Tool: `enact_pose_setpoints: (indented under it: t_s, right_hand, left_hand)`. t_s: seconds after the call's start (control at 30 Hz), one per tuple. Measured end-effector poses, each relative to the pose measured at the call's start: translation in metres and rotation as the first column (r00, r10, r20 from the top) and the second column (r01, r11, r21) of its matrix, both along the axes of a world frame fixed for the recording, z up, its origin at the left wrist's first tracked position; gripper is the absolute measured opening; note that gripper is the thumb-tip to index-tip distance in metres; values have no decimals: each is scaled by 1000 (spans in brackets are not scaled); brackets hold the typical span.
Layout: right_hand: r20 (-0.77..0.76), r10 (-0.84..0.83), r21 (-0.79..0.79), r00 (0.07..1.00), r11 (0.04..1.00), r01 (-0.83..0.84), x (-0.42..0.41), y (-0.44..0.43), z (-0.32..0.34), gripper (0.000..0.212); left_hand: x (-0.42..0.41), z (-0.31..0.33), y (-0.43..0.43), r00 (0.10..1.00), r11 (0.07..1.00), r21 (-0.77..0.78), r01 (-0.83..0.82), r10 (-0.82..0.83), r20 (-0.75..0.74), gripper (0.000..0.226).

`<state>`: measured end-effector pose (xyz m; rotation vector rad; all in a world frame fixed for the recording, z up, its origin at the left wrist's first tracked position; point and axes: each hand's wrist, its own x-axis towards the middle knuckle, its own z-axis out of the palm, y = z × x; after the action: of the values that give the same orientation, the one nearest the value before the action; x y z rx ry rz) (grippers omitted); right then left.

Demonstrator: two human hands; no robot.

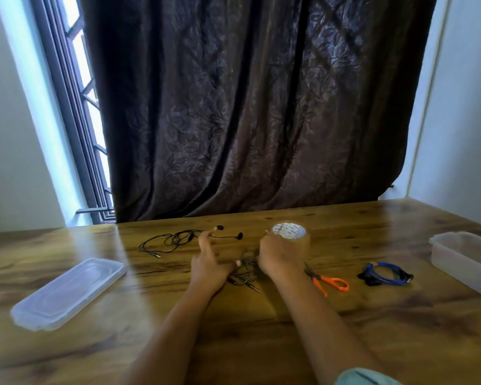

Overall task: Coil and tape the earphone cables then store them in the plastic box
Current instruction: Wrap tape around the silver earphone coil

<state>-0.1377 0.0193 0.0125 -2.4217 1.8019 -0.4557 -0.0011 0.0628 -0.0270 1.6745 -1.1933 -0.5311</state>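
Left hand (208, 263): fingers spread, thumb pinning the thin dark earphone cable (245, 270) just right of it.
Right hand (278, 255): apparently curled round the clear round tape roll (292, 237).
Risk: my thumb slips and the coil springs apart.

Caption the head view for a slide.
Right hand grips tape roll; left hand presses grey earphone cable on wooden table.

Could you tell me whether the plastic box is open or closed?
Open: the clear rectangular plastic box sits uncovered; its clear lid lies apart.
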Motion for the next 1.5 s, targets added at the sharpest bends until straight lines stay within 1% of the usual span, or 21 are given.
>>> enact_pose_setpoints:
  t_s: [0.07,0.13,0.23,0.33,0.4,0.47,0.53,0.6,0.7,0.8,0.87,0.93,1.0,1.07,1.13,1.2,1.23,1.27,1.37,1.43,1.5]
  right_hand:
    - [-7,2,-10,1000,1000,-2,-2,0,-5,19]
    - [25,2,-1,1000,1000,-1,-8,-1,-7,21]
    - [81,0,46,997,999,-4,-13,-4,-9,32]
    - [76,-31,90,997,996,24,-13,-9,-10,41]
    - [49,-49,101,998,994,44,-11,-9,-10,36]
    - [63,-42,123,997,992,34,-9,-9,-10,23]
    - [132,-15,112,991,994,0,-8,-8,-10,13]
    - [251,50,60,967,996,-67,-9,-9,-9,9]
    - [374,145,-56,916,989,-134,-9,-6,-5,10]
    - [414,206,-178,887,974,-143,-5,-5,-3,11]
    - [410,238,-184,880,967,-176,-3,-6,-4,12]
    - [402,268,-141,875,963,-229,-2,-6,-5,16]
    - [362,323,-102,874,946,-308,-4,-7,-4,21]
    - [297,363,-61,883,930,-362,-8,-6,-1,26]
    - [224,386,-47,895,921,-386,-10,-5,2,32]
    - [144,403,-27,904,914,-404,-10,-4,2,36]
    - [108,411,-12,905,911,-413,-9,-4,1,38]
    - [80,414,7,907,909,-416,-7,-5,-1,40]
    - [61,416,40,907,907,-419,-4,-9,-6,42]
    - [85,415,54,906,906,-420,-5,-8,-5,35]
    - [114,418,52,901,903,-426,-7,-4,-1,31]
  left_hand:
    - [-2,-1,3,994,999,53,11,-17,107,91]
    - [-4,0,1,972,998,60,20,-34,234,86]
    - [-9,4,1,968,999,22,47,-51,245,77]
    - [-12,7,2,962,997,26,69,-73,263,64]
    - [-14,7,0,945,995,33,94,-100,312,59]
    - [-15,7,-2,927,992,46,114,-123,353,55]
    - [-17,7,-3,911,991,41,131,-137,390,53]
    - [-16,8,-6,910,990,12,141,-134,393,53]
    - [-10,9,-11,954,990,-40,136,-120,273,49]
    - [-3,10,-14,992,992,-58,109,-106,63,48]
    - [1,10,-16,989,994,-46,94,-99,-111,48]
    - [4,11,-18,952,995,-24,98,-101,-288,50]
    - [6,13,-20,893,996,-12,89,-85,-441,47]
    - [7,16,-20,802,997,-27,73,-75,-593,38]
    - [8,17,-19,724,994,-41,100,-100,-682,30]
    - [12,17,-17,643,983,-52,174,-154,-750,40]
    - [12,18,-16,615,978,-54,202,-170,-770,47]
    - [13,18,-16,611,974,-53,222,-181,-770,50]
    - [7,18,-18,712,973,-2,231,-170,-681,51]
    - [2,15,-19,761,983,21,183,-128,-636,54]
    - [-1,11,-22,812,988,22,150,-110,-573,63]
